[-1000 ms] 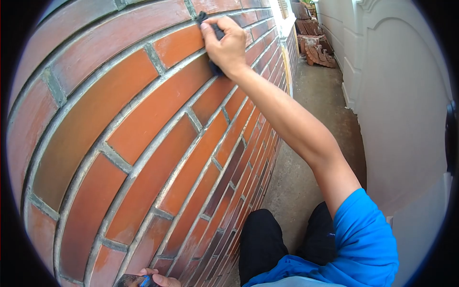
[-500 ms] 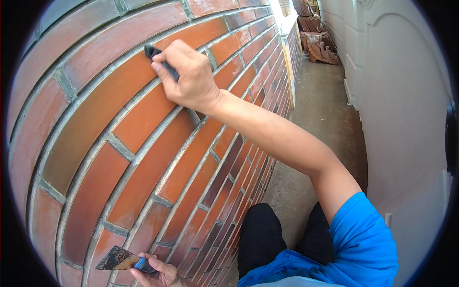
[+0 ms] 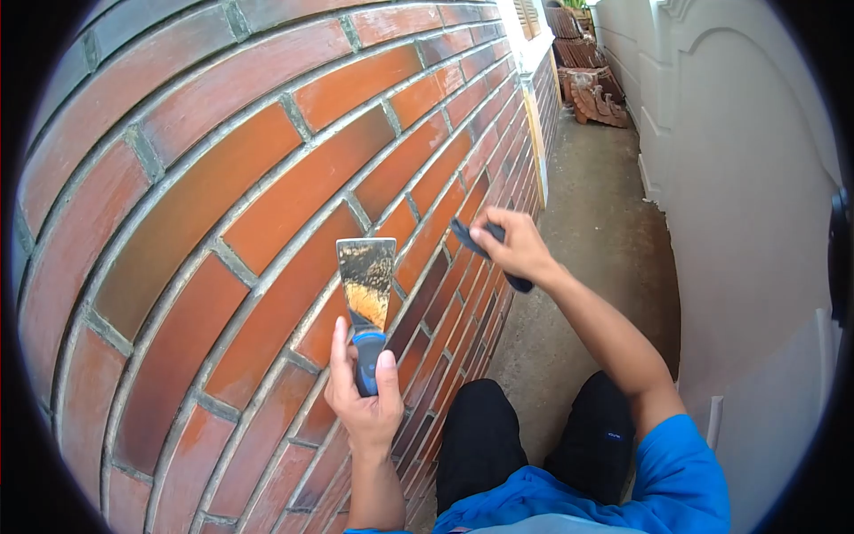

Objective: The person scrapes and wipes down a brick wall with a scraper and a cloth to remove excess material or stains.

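My left hand (image 3: 363,392) grips the blue-and-black handle of a putty knife (image 3: 366,289), its rusty blade pointing up in front of the brick wall (image 3: 222,214). My right hand (image 3: 516,249) holds a dark cloth (image 3: 470,242) a little away from the wall, to the right of the blade and level with it. The cloth hangs out on both sides of the fingers. The wall has orange-red bricks and grey mortar joints; it fills the left half of the view.
A narrow concrete path (image 3: 587,205) runs between the brick wall and a white wall (image 3: 756,178) on the right. A stack of roof tiles (image 3: 592,89) lies at the far end. My black trousers (image 3: 498,445) and blue shirt are at the bottom.
My right hand left the upper bricks and came down and right with the cloth, off the wall. My left hand rose from the bottom edge, bringing the putty knife upright.
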A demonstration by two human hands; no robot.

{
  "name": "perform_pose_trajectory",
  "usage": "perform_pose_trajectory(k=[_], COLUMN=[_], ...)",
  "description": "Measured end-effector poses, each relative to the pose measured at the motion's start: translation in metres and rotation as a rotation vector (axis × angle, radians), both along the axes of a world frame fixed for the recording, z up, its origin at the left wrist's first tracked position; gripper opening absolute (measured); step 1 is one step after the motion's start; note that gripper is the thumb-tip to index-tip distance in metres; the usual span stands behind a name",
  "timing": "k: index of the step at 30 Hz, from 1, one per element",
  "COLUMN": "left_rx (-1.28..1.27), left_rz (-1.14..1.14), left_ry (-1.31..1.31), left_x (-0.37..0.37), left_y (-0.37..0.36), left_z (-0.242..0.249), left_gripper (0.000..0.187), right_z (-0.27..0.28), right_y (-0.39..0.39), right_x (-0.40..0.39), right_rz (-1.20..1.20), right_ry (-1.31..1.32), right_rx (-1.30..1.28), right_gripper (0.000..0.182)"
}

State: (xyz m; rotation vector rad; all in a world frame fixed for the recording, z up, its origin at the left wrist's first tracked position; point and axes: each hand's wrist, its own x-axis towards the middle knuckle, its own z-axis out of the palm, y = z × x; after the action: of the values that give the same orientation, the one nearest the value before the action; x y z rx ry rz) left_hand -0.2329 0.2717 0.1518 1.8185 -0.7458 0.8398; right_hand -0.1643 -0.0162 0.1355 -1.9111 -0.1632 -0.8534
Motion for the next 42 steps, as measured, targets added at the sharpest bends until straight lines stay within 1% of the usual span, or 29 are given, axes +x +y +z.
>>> perform_pose_trajectory(k=[1, 2, 4, 5, 8, 10, 12, 16, 18, 21, 25, 29, 33, 37, 42], left_rx=[-0.052, -0.109, -0.232, -0.269, -0.359, -0.404, -0.443, -0.684, -0.716, -0.751, -0.74, -0.769, -0.774, -0.828, -0.837], left_rz=[-0.112, -0.22, -0.44, -0.519, -0.77, -0.921, -1.046, -1.167, -1.207, -1.151, -1.138, -1.138, -1.108, -1.168, -1.113], left_ry=[0.063, 0.129, 0.257, 0.314, 0.463, 0.527, 0.567, 0.635, 0.675, 0.731, 0.768, 0.785, 0.805, 0.812, 0.848], left_x=[0.012, 0.023, 0.04, 0.045, 0.06, 0.072, 0.081, 0.087, 0.088, 0.089, 0.108, 0.095, 0.107, 0.088, 0.09], left_y=[-0.012, -0.024, -0.051, -0.066, -0.099, -0.115, -0.127, -0.132, -0.127, -0.125, -0.129, -0.126, -0.132, -0.126, -0.129], left_z=[-0.003, -0.006, -0.002, 0.006, 0.033, 0.051, 0.066, 0.084, 0.082, 0.085, 0.103, 0.098, 0.113, 0.107, 0.117], left_gripper=[0.046, 0.042, 0.039, 0.038, 0.041, 0.043, 0.045, 0.047, 0.046, 0.044, 0.04, 0.041, 0.039, 0.038, 0.036], right_z=[-0.026, -0.055, -0.1, -0.123, -0.185, -0.196, -0.196, -0.187, -0.18, -0.171, -0.161, -0.155, -0.148, -0.136, -0.131], right_y=[0.009, 0.014, 0.029, 0.034, 0.053, 0.065, 0.073, 0.071, 0.067, 0.063, 0.062, 0.068, 0.073, 0.071, 0.072], right_x=[-0.028, -0.05, -0.096, -0.113, -0.151, -0.171, -0.183, -0.19, -0.192, -0.189, -0.178, -0.175, -0.172, -0.172, -0.17], right_rz=[0.035, 0.1, 0.091, 0.069, -0.074, -0.12, -0.14, -0.177, -0.19, -0.201, -0.187, -0.179, -0.148, -0.138, -0.118], right_ry=[0.009, 0.079, 0.302, 0.337, 0.495, 0.585, 0.551, 0.394, 0.352, 0.339, 0.346, 0.264, 0.246, 0.253, 0.213], right_rx=[-0.045, -0.004, 0.101, 0.118, 0.33, 0.457, 0.435, 0.349, 0.329, 0.333, 0.325, 0.277, 0.258, 0.236, 0.258], right_gripper=[0.011, 0.011, 0.013, 0.013, 0.014, 0.014, 0.013, 0.012, 0.011, 0.011, 0.01, 0.01, 0.009, 0.009, 0.009])
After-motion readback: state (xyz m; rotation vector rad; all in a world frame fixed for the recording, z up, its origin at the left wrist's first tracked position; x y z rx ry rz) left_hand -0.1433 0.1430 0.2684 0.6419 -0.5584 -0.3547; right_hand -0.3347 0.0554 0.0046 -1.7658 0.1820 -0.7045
